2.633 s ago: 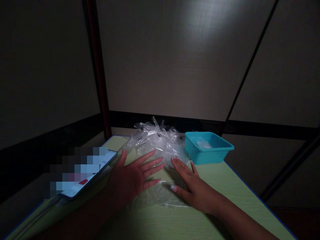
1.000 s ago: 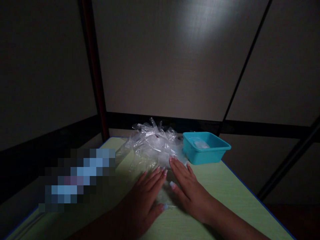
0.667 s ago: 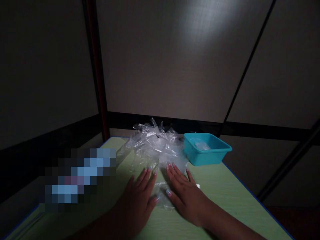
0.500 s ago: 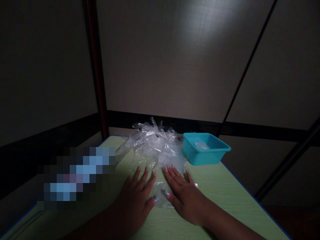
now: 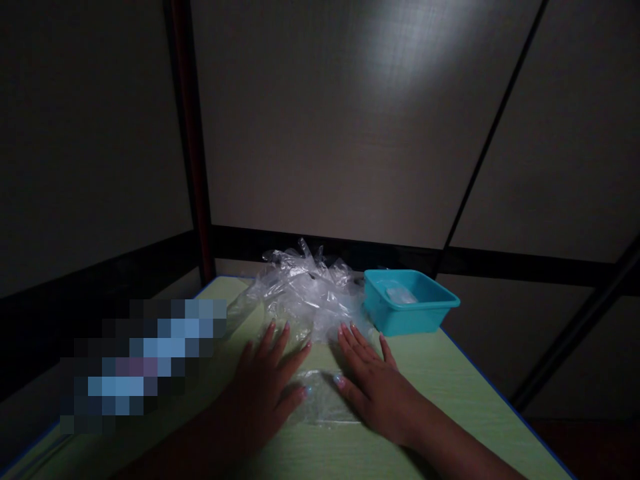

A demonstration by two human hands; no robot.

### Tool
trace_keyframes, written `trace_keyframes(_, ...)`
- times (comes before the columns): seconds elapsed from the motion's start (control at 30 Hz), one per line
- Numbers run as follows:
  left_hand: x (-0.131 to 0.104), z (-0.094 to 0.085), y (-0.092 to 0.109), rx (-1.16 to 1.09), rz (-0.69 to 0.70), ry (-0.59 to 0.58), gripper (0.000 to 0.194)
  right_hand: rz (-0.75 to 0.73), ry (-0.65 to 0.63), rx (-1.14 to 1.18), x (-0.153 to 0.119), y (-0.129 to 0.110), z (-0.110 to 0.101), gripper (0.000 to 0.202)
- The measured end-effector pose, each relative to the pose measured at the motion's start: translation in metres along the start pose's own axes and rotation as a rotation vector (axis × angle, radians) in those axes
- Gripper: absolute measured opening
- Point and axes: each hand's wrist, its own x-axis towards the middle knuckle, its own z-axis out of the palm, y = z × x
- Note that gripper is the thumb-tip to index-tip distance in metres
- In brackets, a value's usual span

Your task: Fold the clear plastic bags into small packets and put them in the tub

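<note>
A clear plastic bag (image 5: 327, 400) lies flat on the green tabletop between my hands, its sides partly hidden under them. My left hand (image 5: 267, 383) rests with its fingers spread at the bag's left side. On the right side, my right hand (image 5: 375, 383) lies palm down, its thumb apart from the fingers. The fingertips of both hands reach the near edge of a crumpled heap of clear plastic bags (image 5: 310, 290). Neither hand grips anything.
A turquoise basket (image 5: 413, 320) with a small folded plastic piece (image 5: 401, 295) inside stands right of the heap. A blurred-out blue patch (image 5: 170, 347) covers the table's left side. Behind the blue-edged table (image 5: 450, 400) rise dark panels.
Both hands have slid slightly apart and a little forward, with the left fingers spread wider. More of the flat bag shows between them, and it looks smoother.
</note>
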Motion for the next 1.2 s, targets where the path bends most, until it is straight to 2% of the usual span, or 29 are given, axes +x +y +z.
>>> trace_keyframes(0.1, 0.003, -0.005, -0.002, 0.003, 0.061, -0.029, 0.050, 0.006, -0.004, -0.006, 0.000, 0.000, -0.006, 0.071)
trace_keyframes(0.2, 0.003, -0.007, -0.001, 0.009, 0.101, -0.083, 0.047, -0.054, -0.048, 0.015, -0.003, -0.004, -0.006, 0.073)
trace_keyframes(0.37, 0.001, 0.003, -0.003, 0.011, 0.122, -0.048, 0.050, -0.181, -0.110, 0.066, -0.009, -0.012, -0.001, 0.073)
trace_keyframes(0.5, 0.000, 0.007, -0.010, -0.077, 0.156, -0.122, 0.055, -0.198, -0.157, 0.076, -0.008, -0.015, 0.001, 0.073)
trace_keyframes(1.07, -0.006, -0.002, 0.005, -0.001, -0.096, -0.152, 0.059, -0.169, -0.180, 0.070, -0.009, -0.009, 0.001, 0.067)
trace_keyframes(1.2, -0.005, -0.003, 0.008, 0.039, -0.129, -0.194, 0.061, -0.141, -0.196, 0.058, -0.008, -0.008, -0.001, 0.066)
